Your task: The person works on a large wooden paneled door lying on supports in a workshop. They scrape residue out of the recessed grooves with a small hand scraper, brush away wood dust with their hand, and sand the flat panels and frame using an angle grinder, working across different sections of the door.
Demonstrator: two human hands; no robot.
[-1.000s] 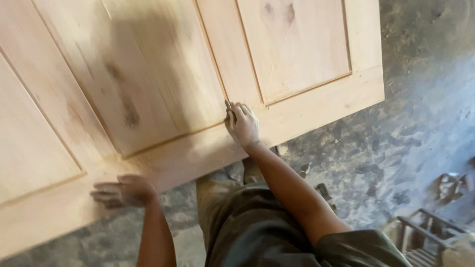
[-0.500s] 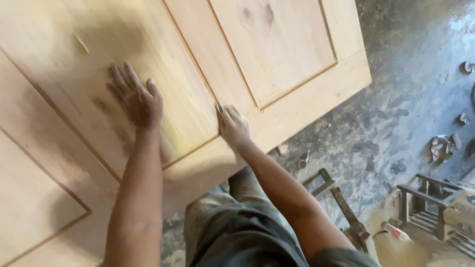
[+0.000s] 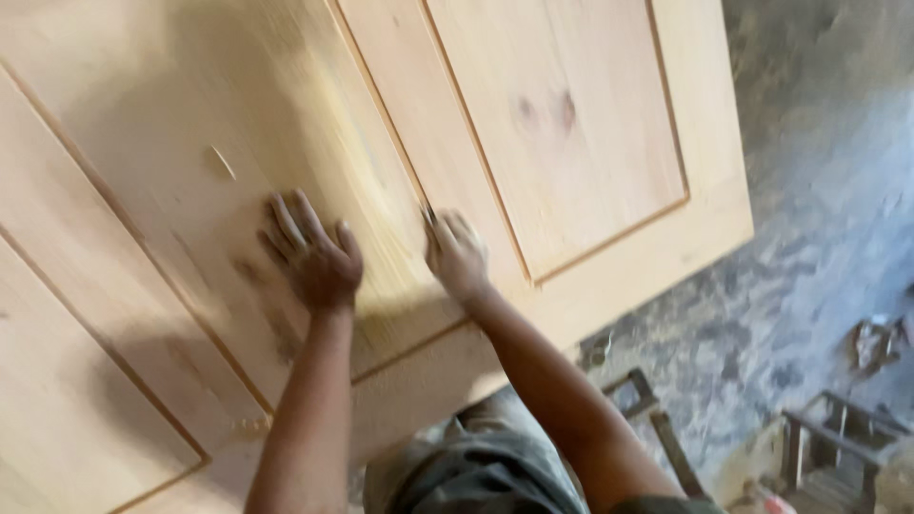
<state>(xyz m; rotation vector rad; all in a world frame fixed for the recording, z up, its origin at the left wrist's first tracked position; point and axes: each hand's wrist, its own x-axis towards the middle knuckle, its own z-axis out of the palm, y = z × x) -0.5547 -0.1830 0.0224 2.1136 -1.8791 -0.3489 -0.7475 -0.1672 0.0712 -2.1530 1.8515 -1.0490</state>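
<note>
The wooden door (image 3: 286, 143) runs off the top and left edges, and motion blur smears whatever small dark thing the right hand (image 3: 457, 252) maybe pinches.

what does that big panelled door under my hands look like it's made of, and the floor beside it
Door: looks like bare, unfinished pale wood, judging by the visible grain, two dark knots and matte surface; possibly pine. Floor: grey, mottled and rough, probably concrete, though blur leaves that open.

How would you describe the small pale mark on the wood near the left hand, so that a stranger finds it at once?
Start from the large pale wooden door filling the view. On its middle recessed panel lies the left hand. Just above it, toward the left, sits a small light fleck, paler than the surrounding wood.
</note>
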